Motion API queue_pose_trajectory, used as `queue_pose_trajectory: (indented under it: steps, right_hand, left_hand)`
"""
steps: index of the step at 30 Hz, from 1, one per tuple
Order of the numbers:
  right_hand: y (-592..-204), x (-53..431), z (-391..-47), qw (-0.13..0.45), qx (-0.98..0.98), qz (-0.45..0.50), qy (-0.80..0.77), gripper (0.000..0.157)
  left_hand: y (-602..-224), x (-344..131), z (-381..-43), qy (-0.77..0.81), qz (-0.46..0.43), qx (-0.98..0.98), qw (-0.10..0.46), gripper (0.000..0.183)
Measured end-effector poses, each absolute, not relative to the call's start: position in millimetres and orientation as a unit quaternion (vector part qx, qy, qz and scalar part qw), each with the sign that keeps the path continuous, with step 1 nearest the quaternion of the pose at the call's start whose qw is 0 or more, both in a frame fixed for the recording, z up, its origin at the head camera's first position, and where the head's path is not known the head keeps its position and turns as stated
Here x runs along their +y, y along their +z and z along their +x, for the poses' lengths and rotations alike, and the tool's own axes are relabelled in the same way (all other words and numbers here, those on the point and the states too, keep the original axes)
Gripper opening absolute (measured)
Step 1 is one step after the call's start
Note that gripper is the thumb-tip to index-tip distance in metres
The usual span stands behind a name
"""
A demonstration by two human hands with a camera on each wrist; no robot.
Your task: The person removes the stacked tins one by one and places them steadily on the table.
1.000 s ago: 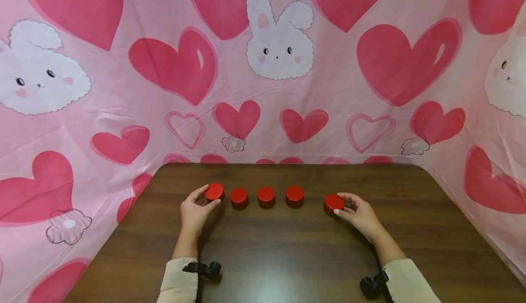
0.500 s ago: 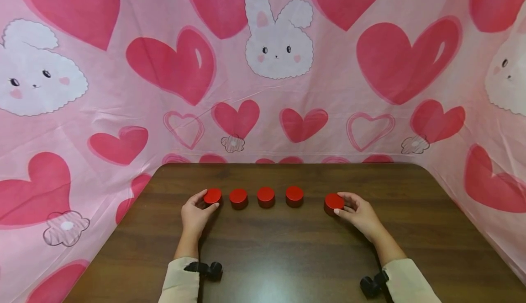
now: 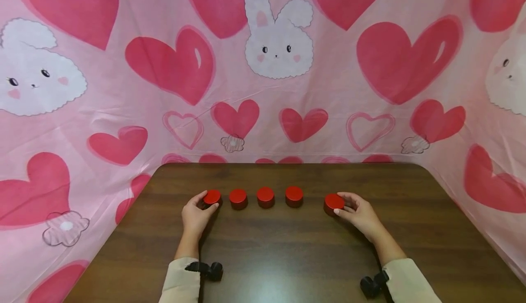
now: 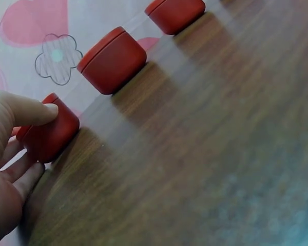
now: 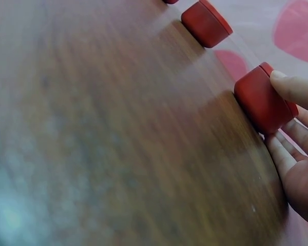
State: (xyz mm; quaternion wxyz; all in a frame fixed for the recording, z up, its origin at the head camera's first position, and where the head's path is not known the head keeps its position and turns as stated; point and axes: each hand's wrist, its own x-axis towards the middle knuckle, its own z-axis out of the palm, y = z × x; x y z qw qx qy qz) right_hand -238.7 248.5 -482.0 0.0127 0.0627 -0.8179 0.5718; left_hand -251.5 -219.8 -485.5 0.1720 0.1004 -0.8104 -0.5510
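Several small round red tins with lids stand in a row across the table. My left hand (image 3: 196, 216) grips the leftmost tin (image 3: 212, 197) between thumb and fingers; in the left wrist view the thumb lies across the side of that tin (image 4: 54, 130), which rests on the wood. At the row's other end my right hand (image 3: 360, 215) holds the rightmost tin (image 3: 334, 204) the same way, thumb near its lid in the right wrist view. Between the hands stand three more tins, a left one (image 3: 238, 199), a middle one (image 3: 265, 197) and a right one (image 3: 294, 196).
The dark wooden table (image 3: 271, 252) has rounded far corners. A pink cloth (image 3: 279, 93) printed with hearts and rabbits hangs behind it and along both sides. Black wrist cameras sit on both forearms, the left camera (image 3: 214, 271) and the right camera (image 3: 371, 286), over beige sleeves.
My left hand has lowered the leftmost tin onto the table, bringing it slightly nearer and to the left, in line with the others. The right hand and its tin have stayed put.
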Motion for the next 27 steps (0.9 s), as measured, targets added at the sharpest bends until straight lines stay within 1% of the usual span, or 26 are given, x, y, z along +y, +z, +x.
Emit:
queue_pose_trajectory:
  steps: [4, 9, 12, 15, 19, 21, 27]
  right_hand:
    - [-483, 248, -239, 0.012, -0.817, 0.065, 0.572, 0.058]
    - [-482, 249, -238, 0.011, -0.813, 0.069, 0.578, 0.058]
    - [-482, 249, -237, 0.011, -0.81, 0.071, 0.582, 0.058]
    - [-481, 250, -238, 0.008, -0.812, 0.075, 0.579, 0.058]
    - [-480, 250, -239, 0.012, -0.817, 0.072, 0.572, 0.058]
    - [-479, 250, -239, 0.013, -0.819, 0.069, 0.569, 0.058]
    - [-477, 247, -240, 0.017, -0.828, 0.056, 0.558, 0.058]
  left_hand:
    - [-487, -220, -251, -0.556, 0.098, -0.804, 0.189, 0.058]
    - [-491, -220, -250, -0.535, 0.087, -0.806, 0.236, 0.054]
    - [-493, -220, -251, -0.52, 0.08, -0.812, 0.25, 0.053]
    - [-491, -220, -252, -0.517, 0.092, -0.818, 0.236, 0.051]
    - [-486, -220, -254, -0.522, 0.11, -0.823, 0.194, 0.052]
    - [-483, -220, -254, -0.527, 0.112, -0.823, 0.181, 0.052]
    - [-480, -223, -253, -0.536, 0.116, -0.821, 0.162, 0.052]
